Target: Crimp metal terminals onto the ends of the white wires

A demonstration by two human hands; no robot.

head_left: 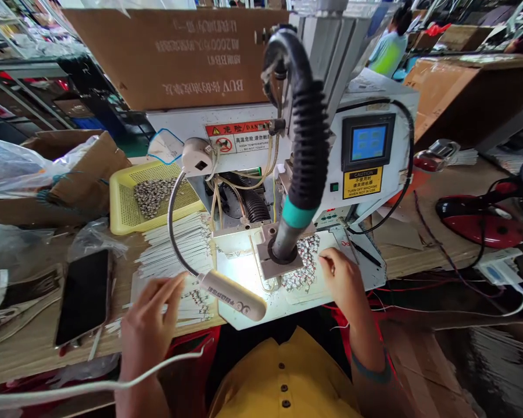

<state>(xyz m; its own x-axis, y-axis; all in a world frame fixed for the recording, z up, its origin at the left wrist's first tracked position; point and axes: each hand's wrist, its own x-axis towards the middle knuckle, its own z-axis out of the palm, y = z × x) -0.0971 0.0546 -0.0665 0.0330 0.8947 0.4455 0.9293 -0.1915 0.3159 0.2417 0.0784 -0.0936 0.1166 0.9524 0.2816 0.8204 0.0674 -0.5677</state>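
Note:
My left hand [150, 316] is over the left side of the bench, with thumb and fingers brought together; whatever they may hold is too small to make out. Beneath and beyond it lie many thin white strips [174, 247], some with small dark-marked ends. My right hand [342, 281] is closed in a pinch at the right edge of a heap of small metallic pieces [303, 267] on the machine's white plate [237, 316]. What sits in that pinch is hidden. Between my hands stands the machine's metal head [279, 261], below a black corrugated hose [309, 145]. A white gooseneck lamp [233, 296] lights the plate.
A yellow basket [124, 215] with small metal pieces stands back left. A phone [83, 296] lies at left. A white cable [157, 368] crosses below my left hand. The machine carries a blue touchscreen [369, 142]. A black pen [366, 253] and a red lamp base [479, 220] are at right.

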